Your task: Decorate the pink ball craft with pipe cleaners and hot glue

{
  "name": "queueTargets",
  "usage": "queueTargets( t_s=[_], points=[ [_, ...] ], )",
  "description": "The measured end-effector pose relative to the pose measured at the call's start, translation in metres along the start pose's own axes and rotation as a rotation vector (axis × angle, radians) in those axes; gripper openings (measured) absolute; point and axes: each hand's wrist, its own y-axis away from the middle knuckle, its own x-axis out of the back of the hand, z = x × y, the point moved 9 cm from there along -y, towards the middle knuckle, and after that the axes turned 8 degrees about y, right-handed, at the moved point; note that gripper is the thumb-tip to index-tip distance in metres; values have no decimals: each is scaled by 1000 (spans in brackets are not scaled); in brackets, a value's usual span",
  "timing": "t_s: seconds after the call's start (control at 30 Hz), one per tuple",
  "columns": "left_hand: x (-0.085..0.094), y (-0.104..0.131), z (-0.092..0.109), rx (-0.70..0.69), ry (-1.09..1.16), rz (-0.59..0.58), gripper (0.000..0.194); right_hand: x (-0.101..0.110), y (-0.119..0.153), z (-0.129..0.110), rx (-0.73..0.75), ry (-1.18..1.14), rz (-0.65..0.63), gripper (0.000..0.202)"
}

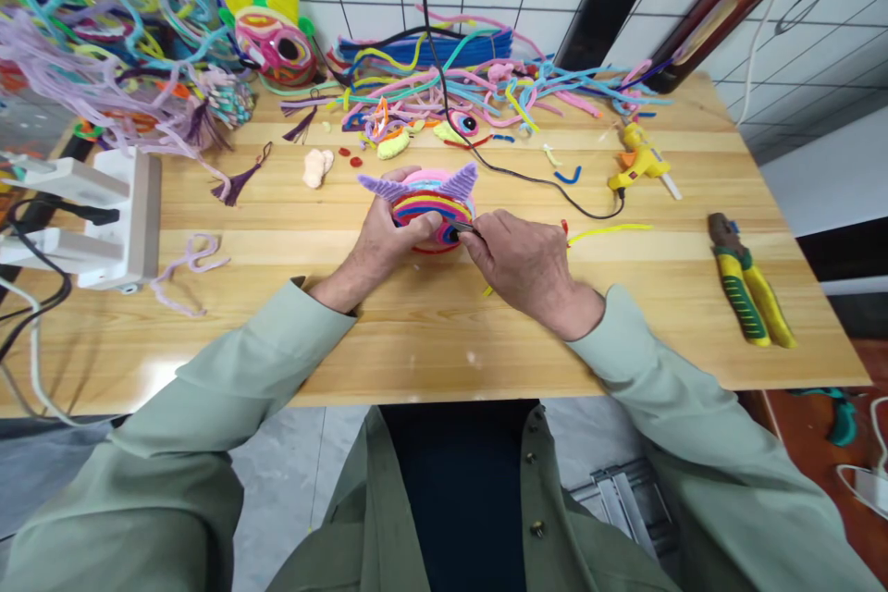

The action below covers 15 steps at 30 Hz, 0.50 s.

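A round, striped craft piece [431, 203] in pink, red, yellow and blue, with two purple pointed ears, is just above the wooden table. My left hand [388, 231] is closed round its left side, with the thumb across the front. My right hand [524, 261] pinches a small dark metal tool [461, 226], whose tip touches the piece near a dark eye shape. What kind of tool it is cannot be made out. Part of the piece's lower edge is covered by my fingers.
Pipe cleaners [478, 79] lie along the back, beside a finished-looking mask [276, 42]. A yellow glue gun [639, 157] and pliers [747, 282] lie right; its black cord crosses the table. A power strip [121, 222] stands left. A phone [610, 5] and red flask [721, 5] lean behind.
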Motion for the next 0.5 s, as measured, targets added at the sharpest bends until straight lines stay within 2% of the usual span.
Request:
queueTargets(
  t_s=[0.27, 0.5],
  points=[
    [-2, -1, 4, 27, 62, 11, 83, -2, 0, 2, -11, -5, 3, 60],
    [0, -1, 2, 24, 78, 18, 89, -3, 1, 3, -10, -49, 35, 56]
  ],
)
